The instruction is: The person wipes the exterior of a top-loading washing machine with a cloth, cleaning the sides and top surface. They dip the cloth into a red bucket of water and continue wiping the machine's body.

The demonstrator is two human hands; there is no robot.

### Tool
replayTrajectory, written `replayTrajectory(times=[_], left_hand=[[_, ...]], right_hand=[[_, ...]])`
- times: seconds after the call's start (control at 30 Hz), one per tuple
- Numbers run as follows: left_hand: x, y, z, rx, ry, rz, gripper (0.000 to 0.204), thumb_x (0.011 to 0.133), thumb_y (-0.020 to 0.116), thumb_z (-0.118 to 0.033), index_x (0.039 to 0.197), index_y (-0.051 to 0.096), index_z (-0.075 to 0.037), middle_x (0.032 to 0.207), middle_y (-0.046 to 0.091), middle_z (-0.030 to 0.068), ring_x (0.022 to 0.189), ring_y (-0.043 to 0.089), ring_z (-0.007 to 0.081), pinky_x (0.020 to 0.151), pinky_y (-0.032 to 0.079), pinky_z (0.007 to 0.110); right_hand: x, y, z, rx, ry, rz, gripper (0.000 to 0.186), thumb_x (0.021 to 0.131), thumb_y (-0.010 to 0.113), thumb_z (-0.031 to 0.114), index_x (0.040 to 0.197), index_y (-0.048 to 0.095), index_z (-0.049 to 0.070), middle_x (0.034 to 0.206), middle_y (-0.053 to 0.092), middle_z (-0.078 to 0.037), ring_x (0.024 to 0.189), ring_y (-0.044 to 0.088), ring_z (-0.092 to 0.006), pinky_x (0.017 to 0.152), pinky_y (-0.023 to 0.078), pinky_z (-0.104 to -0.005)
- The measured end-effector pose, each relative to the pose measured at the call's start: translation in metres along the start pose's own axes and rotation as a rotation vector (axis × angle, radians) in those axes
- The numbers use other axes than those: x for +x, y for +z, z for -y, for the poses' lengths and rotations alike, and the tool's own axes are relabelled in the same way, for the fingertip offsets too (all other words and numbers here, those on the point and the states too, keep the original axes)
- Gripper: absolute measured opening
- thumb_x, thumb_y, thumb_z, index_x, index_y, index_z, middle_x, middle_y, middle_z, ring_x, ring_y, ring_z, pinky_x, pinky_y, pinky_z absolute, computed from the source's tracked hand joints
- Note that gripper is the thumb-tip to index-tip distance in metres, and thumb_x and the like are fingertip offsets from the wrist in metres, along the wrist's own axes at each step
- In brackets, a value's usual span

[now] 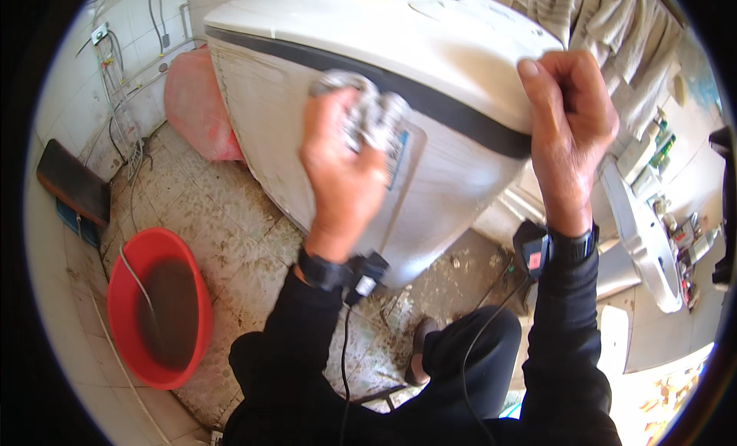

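Note:
My left hand (342, 173) is closed round a crumpled grey-and-white cloth (359, 112). The cloth is against or just in front of the washing machine (269, 100), below the dark band under its white top; contact is hard to tell. My right hand (572, 108) is at the machine's right corner, its fingers curled in and its thumb stretched up in front of the white top. Whether those fingers grip the edge or anything else is hidden. On each wrist is a black strap with a small dark device and a cable.
A red basin (202, 323) with murky water and a hose stands on the wet, dirty tiled floor at left. Behind the machine is a pinkish-red bundle (196, 100). A white washbasin (641, 231) and hanging towels (599, 31) are at right. Cables run down the left wall.

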State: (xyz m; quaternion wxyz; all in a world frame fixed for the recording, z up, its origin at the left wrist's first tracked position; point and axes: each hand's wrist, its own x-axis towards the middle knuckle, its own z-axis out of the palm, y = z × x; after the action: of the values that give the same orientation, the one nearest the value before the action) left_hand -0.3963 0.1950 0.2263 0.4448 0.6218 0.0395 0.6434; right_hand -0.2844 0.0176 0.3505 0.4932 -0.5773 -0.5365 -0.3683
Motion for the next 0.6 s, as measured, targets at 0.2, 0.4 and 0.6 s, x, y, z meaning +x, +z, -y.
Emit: replayTrajectory(times=[0.2, 0.4, 0.6], left_hand=[[-0.023, -0.014, 0.022, 0.010, -0.030, 0.088, 0.041, 0.096, 0.076, 0.008, 0.135, 0.064, 0.003, 0.119, 0.073, 0.0066, 0.107, 0.070, 0.0137, 0.095, 0.058, 0.029], [-0.060, -0.079, 0.052, -0.017, -0.474, 0.318, 0.052, 0.090, 0.083, 0.002, 0.139, 0.067, 0.001, 0.122, 0.073, 0.0080, 0.110, 0.071, 0.0176, 0.101, 0.058, 0.035], [-0.063, -0.142, 0.057, -0.340, -0.992, 0.053, 0.049, 0.110, 0.058, -0.017, 0.156, 0.057, -0.001, 0.150, 0.066, 0.0125, 0.140, 0.063, 0.0316, 0.120, 0.049, 0.050]], right_hand=[[0.006, 0.010, -0.011, 0.273, -0.051, 0.014, 0.016, 0.101, 0.074, -0.001, 0.091, 0.063, 0.003, 0.074, 0.059, 0.002, 0.068, 0.051, -0.0070, 0.062, 0.043, -0.0256], [-0.005, 0.001, -0.009, 0.091, -0.232, -0.155, 0.010, 0.096, 0.070, 0.003, 0.096, 0.059, 0.002, 0.081, 0.069, -0.024, 0.074, 0.069, -0.0438, 0.067, 0.054, -0.0511], [0.002, 0.003, -0.020, 0.118, -0.220, -0.235, 0.008, 0.092, 0.064, 0.003, 0.097, 0.058, 0.002, 0.088, 0.069, -0.028, 0.083, 0.068, -0.0531, 0.074, 0.055, -0.0603]])
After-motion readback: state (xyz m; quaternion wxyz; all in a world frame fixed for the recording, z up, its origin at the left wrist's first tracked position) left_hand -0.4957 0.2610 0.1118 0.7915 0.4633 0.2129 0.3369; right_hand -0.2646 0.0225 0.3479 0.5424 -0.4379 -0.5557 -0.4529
